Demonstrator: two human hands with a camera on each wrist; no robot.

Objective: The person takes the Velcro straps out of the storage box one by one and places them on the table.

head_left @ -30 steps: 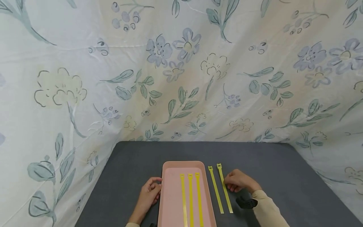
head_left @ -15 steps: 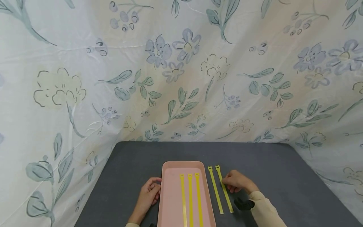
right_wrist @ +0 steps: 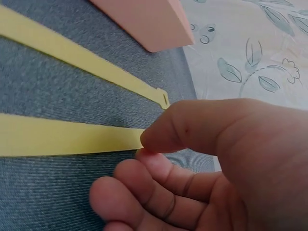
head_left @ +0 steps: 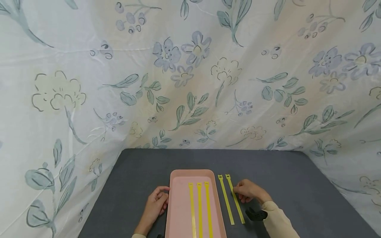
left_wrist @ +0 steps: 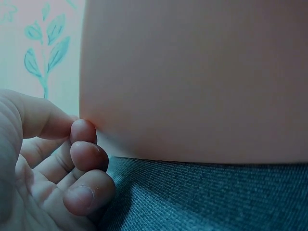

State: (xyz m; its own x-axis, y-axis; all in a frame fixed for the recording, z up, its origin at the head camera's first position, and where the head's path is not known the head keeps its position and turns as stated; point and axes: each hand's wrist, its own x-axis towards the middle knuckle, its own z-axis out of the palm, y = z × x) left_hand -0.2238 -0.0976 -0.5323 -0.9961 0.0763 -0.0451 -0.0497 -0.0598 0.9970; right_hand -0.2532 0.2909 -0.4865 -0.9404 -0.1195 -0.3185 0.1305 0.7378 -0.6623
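Note:
My right hand point(head_left: 251, 191) pinches the outer yellow cable tie point(head_left: 237, 205), a flat strap with a slotted head, between thumb and index finger. In the right wrist view this cable tie point(right_wrist: 67, 137) lies along the cloth, its head hidden behind the fingers. A second cable tie point(head_left: 226, 200) lies beside it, nearer the tray, apart from my hand. My left hand point(head_left: 154, 203) holds the left edge of the pink tray point(head_left: 178, 198); in the left wrist view its fingertips point(left_wrist: 83, 131) meet at the tray's side point(left_wrist: 192, 86). Three yellow cable ties point(head_left: 200, 208) lie side by side in the tray.
A dark grey cloth-covered table point(head_left: 143, 165) carries everything. Floral fabric point(head_left: 190, 82) hangs behind and at both sides. A black band with a device point(head_left: 256, 214) sits on the right wrist.
My right hand has shifted slightly left, and the head of the outer cable tie has come a little closer to its neighbour. My left hand and the tray stay in place.

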